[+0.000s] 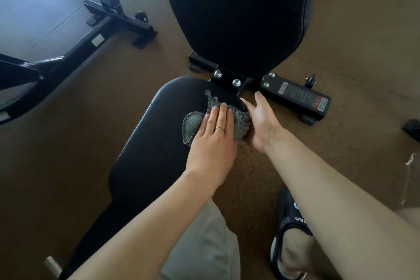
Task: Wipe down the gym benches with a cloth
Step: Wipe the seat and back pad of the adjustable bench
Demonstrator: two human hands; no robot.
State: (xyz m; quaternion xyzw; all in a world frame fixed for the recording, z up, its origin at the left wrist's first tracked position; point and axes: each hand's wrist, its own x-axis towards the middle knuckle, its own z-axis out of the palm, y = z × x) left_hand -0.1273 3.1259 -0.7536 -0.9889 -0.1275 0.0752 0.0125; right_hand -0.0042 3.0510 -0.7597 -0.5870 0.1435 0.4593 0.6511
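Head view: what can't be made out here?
- Backrest pad: top cut off by the frame edge.
- Cloth: middle hidden under the left hand.
- Right hand: fingertips hidden behind the seat pad edge.
- Warning label on the base: print too small to read.

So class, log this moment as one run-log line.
step: wiping seat pad | left hand: flat on cloth | right hand: open at pad's edge | backrest: untouched
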